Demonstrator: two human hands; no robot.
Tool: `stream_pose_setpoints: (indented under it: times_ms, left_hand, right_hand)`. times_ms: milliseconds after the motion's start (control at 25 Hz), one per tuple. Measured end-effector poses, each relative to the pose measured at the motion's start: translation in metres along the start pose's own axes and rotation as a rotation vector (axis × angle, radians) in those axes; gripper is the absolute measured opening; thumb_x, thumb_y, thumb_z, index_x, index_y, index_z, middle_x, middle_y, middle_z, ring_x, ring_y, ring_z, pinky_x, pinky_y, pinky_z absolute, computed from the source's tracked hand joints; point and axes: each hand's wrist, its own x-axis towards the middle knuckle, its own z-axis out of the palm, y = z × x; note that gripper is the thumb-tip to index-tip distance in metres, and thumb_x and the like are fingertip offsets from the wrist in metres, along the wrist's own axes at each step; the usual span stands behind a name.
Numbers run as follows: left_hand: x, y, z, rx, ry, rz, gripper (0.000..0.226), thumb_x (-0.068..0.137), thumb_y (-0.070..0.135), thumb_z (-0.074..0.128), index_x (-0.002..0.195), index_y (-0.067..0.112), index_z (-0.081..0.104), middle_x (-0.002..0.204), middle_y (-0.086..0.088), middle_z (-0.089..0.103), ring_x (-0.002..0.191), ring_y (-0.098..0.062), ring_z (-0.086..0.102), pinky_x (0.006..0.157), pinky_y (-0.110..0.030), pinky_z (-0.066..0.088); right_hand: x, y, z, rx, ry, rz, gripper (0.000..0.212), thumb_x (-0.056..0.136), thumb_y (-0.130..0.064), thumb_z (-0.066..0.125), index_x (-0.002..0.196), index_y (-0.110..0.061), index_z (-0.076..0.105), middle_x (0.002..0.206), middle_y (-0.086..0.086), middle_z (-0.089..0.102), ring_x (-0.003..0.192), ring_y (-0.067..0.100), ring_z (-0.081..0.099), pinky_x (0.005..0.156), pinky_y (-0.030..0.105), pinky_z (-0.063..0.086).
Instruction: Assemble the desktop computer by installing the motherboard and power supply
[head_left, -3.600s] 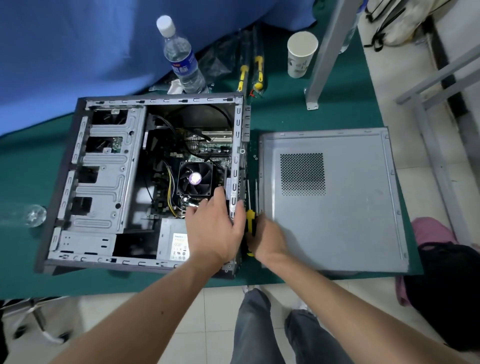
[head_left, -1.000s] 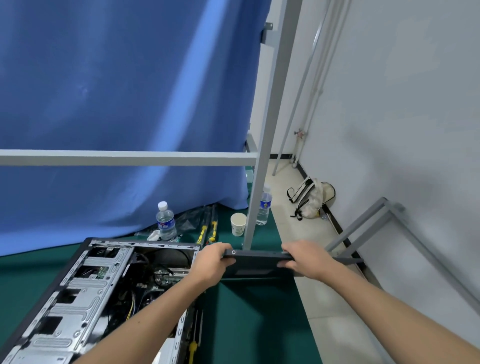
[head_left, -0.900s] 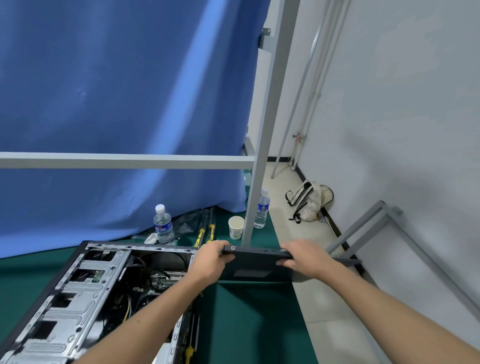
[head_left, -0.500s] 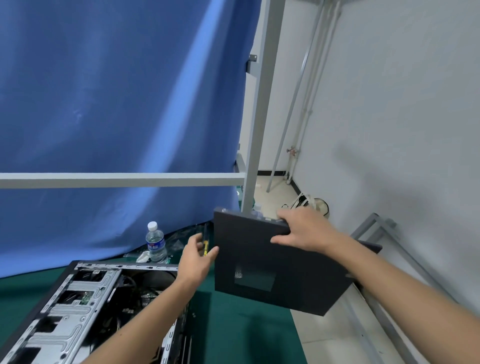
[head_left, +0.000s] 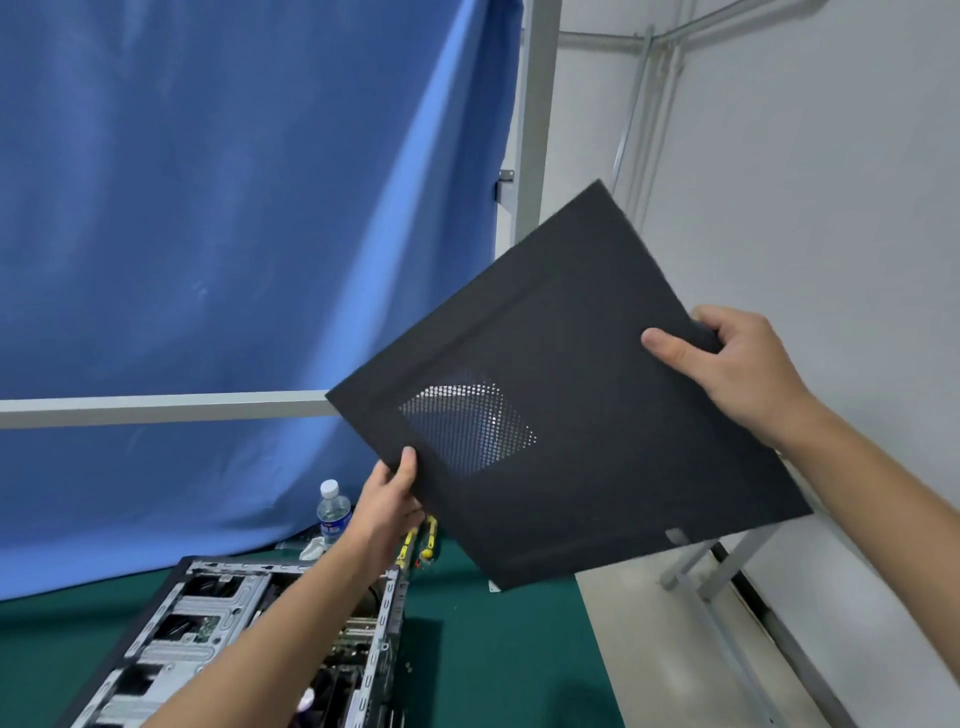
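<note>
Side panel (head_left: 571, 415) is up in the air, tilted, dark face to camera, mesh vent left of centre. Left hand (head_left: 387, 499) pinches its lower left edge; right hand (head_left: 727, 358) fingers curl round the right edge. Open case (head_left: 249, 639) lies on the green bench (head_left: 493, 649), near left. Water bottle (head_left: 332, 512) behind it.

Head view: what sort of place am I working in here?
Probably a makeshift workshop or recording bay, not an office: a green-covered table holding the open computer case, a blue backdrop curtain on a grey metal frame, bare white walls.
</note>
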Motion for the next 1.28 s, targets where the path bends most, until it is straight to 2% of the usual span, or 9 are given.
stream_pose_setpoints:
  times_ms: [120, 240, 400, 480, 680, 760, 960, 1120, 1280]
  left_hand:
    - [-0.004, 0.016, -0.009, 0.071, 0.087, 0.124, 0.028, 0.099, 0.043, 0.051, 0.12, 0.025, 0.056, 0.118, 0.01, 0.068, 0.109, -0.015, 0.066, 0.081, -0.035, 0.056]
    - [-0.014, 0.029, -0.02, 0.218, 0.181, 0.226, 0.023, 0.099, 0.043, 0.052, 0.111, 0.025, 0.059, 0.112, 0.008, 0.069, 0.101, -0.01, 0.064, 0.082, -0.034, 0.052]
    - [-0.029, 0.058, -0.036, 0.379, 0.306, 0.317, 0.027, 0.094, 0.051, 0.054, 0.098, 0.026, 0.064, 0.094, 0.014, 0.071, 0.081, -0.002, 0.067, 0.066, -0.026, 0.048]
    - [-0.033, 0.071, -0.047, 0.486, 0.382, 0.354, 0.035, 0.093, 0.055, 0.054, 0.09, 0.022, 0.065, 0.087, 0.01, 0.071, 0.079, -0.007, 0.066, 0.067, -0.032, 0.05]
    - [-0.034, 0.104, -0.081, 0.693, 0.453, 0.352, 0.048, 0.092, 0.06, 0.05, 0.084, 0.014, 0.062, 0.084, 0.002, 0.066, 0.082, -0.019, 0.062, 0.068, -0.037, 0.047]
    - [-0.034, 0.113, -0.102, 0.755, 0.445, 0.314, 0.052, 0.093, 0.059, 0.05, 0.084, 0.009, 0.06, 0.083, -0.001, 0.065, 0.08, -0.022, 0.061, 0.062, -0.034, 0.043]
    - [-0.039, 0.106, -0.172, 0.736, 0.249, 0.08, 0.038, 0.092, 0.048, 0.057, 0.08, 0.012, 0.056, 0.079, -0.002, 0.065, 0.071, -0.017, 0.063, 0.061, -0.029, 0.045]
    - [-0.034, 0.088, -0.221, 0.668, 0.138, -0.062, 0.027, 0.093, 0.037, 0.058, 0.076, 0.015, 0.053, 0.057, 0.007, 0.062, 0.051, -0.007, 0.059, 0.046, -0.018, 0.04]
    - [-0.021, 0.069, -0.258, 0.628, 0.088, -0.15, 0.023, 0.094, 0.033, 0.06, 0.082, 0.014, 0.056, 0.069, 0.002, 0.065, 0.06, -0.014, 0.063, 0.051, -0.021, 0.044]
  right_hand:
    - [-0.012, 0.03, 0.008, 0.166, 0.046, 0.167, 0.055, 0.072, -0.056, 0.079, 0.079, -0.004, 0.062, 0.076, 0.007, 0.072, 0.066, 0.025, 0.069, 0.058, 0.04, 0.058]
    - [-0.026, 0.051, 0.024, 0.284, 0.072, 0.299, 0.07, 0.068, -0.06, 0.079, 0.091, 0.004, 0.058, 0.092, 0.022, 0.07, 0.071, 0.03, 0.068, 0.07, 0.055, 0.057]
    - [-0.043, 0.068, 0.049, 0.36, 0.087, 0.483, 0.055, 0.072, -0.063, 0.075, 0.078, -0.011, 0.06, 0.081, 0.009, 0.072, 0.066, 0.021, 0.069, 0.06, 0.038, 0.056]
    - [-0.05, 0.068, 0.063, 0.425, 0.035, 0.553, 0.041, 0.081, -0.056, 0.071, 0.087, -0.016, 0.066, 0.086, 0.005, 0.076, 0.07, 0.02, 0.073, 0.056, 0.032, 0.056]
    - [-0.054, 0.049, 0.096, 0.476, -0.127, 0.627, 0.044, 0.09, -0.054, 0.061, 0.11, -0.016, 0.069, 0.1, 0.003, 0.076, 0.089, 0.024, 0.074, 0.073, 0.038, 0.059]
    - [-0.057, 0.041, 0.116, 0.501, -0.136, 0.677, 0.041, 0.091, -0.051, 0.062, 0.106, -0.014, 0.071, 0.098, 0.005, 0.076, 0.086, 0.025, 0.074, 0.065, 0.036, 0.06]
    - [-0.089, 0.044, 0.174, 0.522, -0.195, 0.888, 0.038, 0.092, -0.041, 0.063, 0.114, -0.01, 0.067, 0.102, 0.016, 0.074, 0.083, 0.032, 0.073, 0.065, 0.041, 0.06]
    - [-0.119, 0.048, 0.22, 0.459, -0.041, 0.956, 0.028, 0.093, -0.026, 0.066, 0.117, -0.013, 0.061, 0.087, 0.015, 0.074, 0.067, 0.03, 0.071, 0.059, 0.039, 0.057]
    - [-0.142, 0.041, 0.253, 0.419, 0.045, 0.966, 0.02, 0.094, -0.019, 0.065, 0.114, -0.018, 0.06, 0.087, 0.015, 0.072, 0.069, 0.028, 0.068, 0.065, 0.038, 0.056]
